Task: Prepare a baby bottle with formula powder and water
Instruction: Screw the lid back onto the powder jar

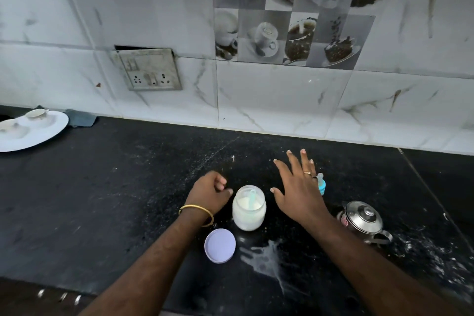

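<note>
On the black counter (102,200) stands an open jar (249,209) of white powder with a pale scoop (252,197) stuck in it. Its lilac lid (220,245) lies just in front, to the left. The left hand (211,191) is loosely curled just beside the jar, holding nothing. The right hand (298,187) hovers spread flat, fingers apart, to the jar's right, partly hiding the blue-collared bottle (321,183). A steel kettle (363,220) sits further right. White spill (264,260) marks the counter near the lid. A white plate (51,131) lies far left.
</note>
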`<state>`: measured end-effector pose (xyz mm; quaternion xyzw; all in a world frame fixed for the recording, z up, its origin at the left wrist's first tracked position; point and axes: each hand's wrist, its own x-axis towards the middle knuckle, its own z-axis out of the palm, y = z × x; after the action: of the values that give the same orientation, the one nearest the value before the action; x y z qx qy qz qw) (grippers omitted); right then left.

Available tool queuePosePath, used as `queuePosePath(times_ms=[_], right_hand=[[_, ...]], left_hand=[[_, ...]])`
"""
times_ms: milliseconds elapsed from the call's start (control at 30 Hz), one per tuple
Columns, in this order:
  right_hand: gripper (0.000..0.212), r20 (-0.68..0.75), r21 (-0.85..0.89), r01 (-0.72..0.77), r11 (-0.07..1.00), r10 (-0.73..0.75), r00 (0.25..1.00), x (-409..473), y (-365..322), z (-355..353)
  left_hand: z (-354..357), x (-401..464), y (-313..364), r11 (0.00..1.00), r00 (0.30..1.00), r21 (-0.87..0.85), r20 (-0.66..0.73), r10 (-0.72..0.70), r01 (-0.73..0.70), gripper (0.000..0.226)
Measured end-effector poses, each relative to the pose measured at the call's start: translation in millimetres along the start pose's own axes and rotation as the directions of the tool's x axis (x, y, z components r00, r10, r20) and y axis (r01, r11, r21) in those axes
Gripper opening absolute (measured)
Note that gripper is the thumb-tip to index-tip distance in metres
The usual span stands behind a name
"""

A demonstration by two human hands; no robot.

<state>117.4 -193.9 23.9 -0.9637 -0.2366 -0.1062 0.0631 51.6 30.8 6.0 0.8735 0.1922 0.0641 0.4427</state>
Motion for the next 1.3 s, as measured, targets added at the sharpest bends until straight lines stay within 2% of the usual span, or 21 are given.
queuePosePath(times_ms=[67, 133, 200, 333, 433, 567, 633, 667, 733, 800, 900, 967, 1067, 1167, 1300], right_hand=[[0.073, 0.011, 0.054, -0.02, 0.998, 0.019, 1.0, -0.2, -3.5, 1.2], [0.074, 0.028, 0.096, -0.035, 0.995, 0.033, 0.999, 3.6, -3.4, -2.3], [0.075, 0.061, 0.127, 0.091, 0.988, -0.099, 0.993, 1.5, -0.6, -11.5], [0.078, 0.122, 0.175, 0.091, 0.98, -0.113, 0.986, -6.9, -8.5, -7.1], [0.079, 0.145, 0.218, 0.09, 0.972, -0.123, 0.982, -11.4, -5.1, -7.0], [0.081, 0.154, 0.261, 0.138, 0.955, -0.182, 0.971, -15.2, -2.3, -10.8], [0.084, 0.157, 0.3, 0.171, 0.938, -0.226, 0.961, -18.3, -2.7, -14.3], [0.085, 0.153, 0.339, 0.189, 0.921, -0.252, 0.955, -19.6, -2.5, -18.1], [0.089, 0.135, 0.446, 0.22, 0.868, -0.308, 0.942, -21.2, -4.6, -28.3], [0.094, 0.134, 0.539, 0.252, 0.804, -0.377, 0.916, -22.0, -9.3, -36.7], [0.096, 0.149, 0.711, 0.203, 0.673, -0.427, 0.892, -17.8, -16.7, -42.0], [0.096, 0.146, 0.82, 0.121, 0.56, -0.408, 0.901, -11.6, -20.5, -44.2], [0.087, 0.126, 0.894, 0.048, 0.445, -0.354, 0.927, -3.2, -21.4, -47.6], [0.07, 0.1, 0.897, 0.05, 0.439, -0.313, 0.944, 2.0, -17.6, -49.5], [0.067, 0.116, 0.904, 0.013, 0.426, -0.276, 0.954, 4.5, -10.7, -50.0]], left_hand=[[-2.0, -6.7, -6.1, 0.966, 0.968, 0.255, 0.228, -0.106, 0.046, 0.048], [4.4, -15.5, -8.7, 0.864, 0.894, 0.504, 0.384, -0.228, 0.004, 0.082], [16.9, -47.8, -5.1, 0.798, 0.882, 0.6, 0.343, -0.324, 0.06, 0.099], [28.9, -58.7, -21.3, 0.691, 0.894, 0.723, 0.307, -0.326, 0.003, 0.098], [31.8, -64.8, -23.3, 0.701, 0.899, 0.713, 0.293, -0.325, 0.021, 0.091], [30.7, -77.0, -14.9, 0.729, 0.944, 0.676, 0.162, -0.289, 0.107, 0.069], [23.7, -76.2, -9.5, 0.786, 0.937, 0.589, 0.13, -0.323, 0.189, 0.068], [18.0, -74.6, -5.6, 0.835, 0.924, 0.494, 0.144, -0.353, 0.242, 0.069], [3.7, -70.1, 2.5, 0.918, 0.898, 0.15, 0.203, -0.391, 0.366, 0.06], [-9.0, -69.0, 17.7, 0.87, 0.868, -0.191, 0.314, -0.385, 0.455, 0.04], [-21.7, -68.0, 47.6, 0.744, 0.859, -0.467, 0.426, -0.284, 0.478, 0.019], [-22.7, -64.9, 61.4, 0.709, 0.866, -0.537, 0.451, -0.215, 0.456, 0.014], [-16.5, -58.5, 71.8, 0.646, 0.866, -0.618, 0.48, -0.139, 0.447, 0.024], [-12.3, -50.3, 75.0, 0.578, 0.858, -0.682, 0.51, -0.064, 0.448, 0.038], [-10.8, -44.2, 73.6, 0.562, 0.864, -0.707, 0.502, -0.027, 0.429, 0.048]])
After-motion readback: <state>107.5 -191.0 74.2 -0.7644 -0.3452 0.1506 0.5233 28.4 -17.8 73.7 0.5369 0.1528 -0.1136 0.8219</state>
